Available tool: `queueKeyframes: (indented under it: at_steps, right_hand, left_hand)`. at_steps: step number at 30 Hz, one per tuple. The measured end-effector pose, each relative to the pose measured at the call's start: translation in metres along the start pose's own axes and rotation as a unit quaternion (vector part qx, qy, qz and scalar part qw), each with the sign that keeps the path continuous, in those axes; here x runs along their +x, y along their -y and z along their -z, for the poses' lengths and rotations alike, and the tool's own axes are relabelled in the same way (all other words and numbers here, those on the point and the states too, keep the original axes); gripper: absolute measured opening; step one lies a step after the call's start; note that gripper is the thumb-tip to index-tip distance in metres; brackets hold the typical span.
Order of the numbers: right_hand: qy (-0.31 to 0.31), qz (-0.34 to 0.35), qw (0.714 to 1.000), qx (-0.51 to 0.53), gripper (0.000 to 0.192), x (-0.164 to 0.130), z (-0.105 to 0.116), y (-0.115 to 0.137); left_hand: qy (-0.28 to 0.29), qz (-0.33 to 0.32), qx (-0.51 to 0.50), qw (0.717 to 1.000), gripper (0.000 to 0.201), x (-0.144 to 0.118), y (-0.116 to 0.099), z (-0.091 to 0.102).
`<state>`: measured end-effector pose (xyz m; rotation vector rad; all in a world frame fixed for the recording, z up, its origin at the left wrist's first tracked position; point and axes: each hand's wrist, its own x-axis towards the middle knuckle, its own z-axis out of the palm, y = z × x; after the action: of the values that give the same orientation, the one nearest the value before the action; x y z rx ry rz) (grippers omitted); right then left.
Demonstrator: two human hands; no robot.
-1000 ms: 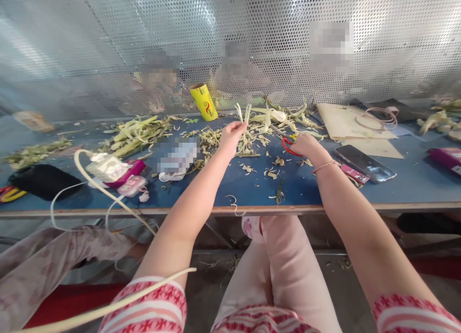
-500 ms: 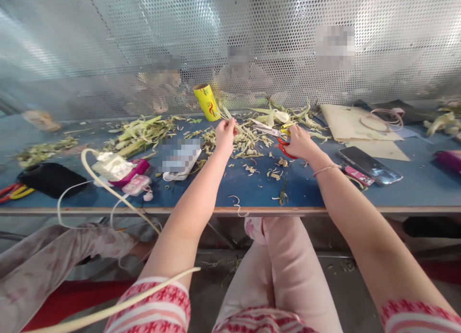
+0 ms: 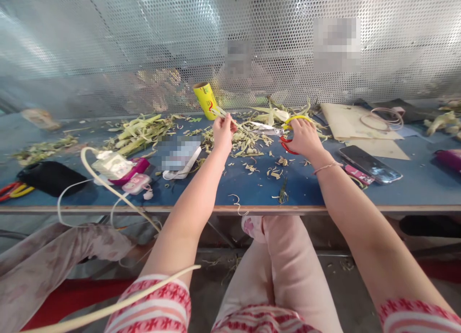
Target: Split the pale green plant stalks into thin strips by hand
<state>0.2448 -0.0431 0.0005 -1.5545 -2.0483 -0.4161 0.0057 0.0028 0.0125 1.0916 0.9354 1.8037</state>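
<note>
My left hand (image 3: 224, 132) is closed in a pinch on a thin pale green plant strip (image 3: 219, 111), whose end sticks up past the fingers toward the yellow tube. My right hand (image 3: 304, 137) grips scissors (image 3: 271, 130) with one yellow and one red handle. Their blades are spread apart and point left, toward the fingers of my left hand. Beneath the blades and my left hand lies a heap of cut pale green scraps (image 3: 248, 143). Larger husk-like leaves (image 3: 275, 114) lie behind the scissors.
A yellow tube (image 3: 206, 101) leans by the perforated metal wall. Left are a green stalk pile (image 3: 140, 133), a white device (image 3: 182, 161), a charger (image 3: 115, 168) and a black pouch (image 3: 54, 178). Right are a phone (image 3: 370, 165) and brown paper (image 3: 355, 121). A person's leg (image 3: 61, 256) shows at left.
The scissors have opened: the blades have parted and the yellow handle has swung up away from the red one. My left hand has shifted slightly up and left.
</note>
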Motion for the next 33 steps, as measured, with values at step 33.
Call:
queueKeyframes:
  at_steps: [33]
  right_hand:
    - [-0.037,0.021,0.999,-0.026,0.042,0.0009,0.0007,0.0008]
  left_hand:
    - [0.054,0.06,-0.097,0.992,0.03,0.0015,0.0067,-0.0022]
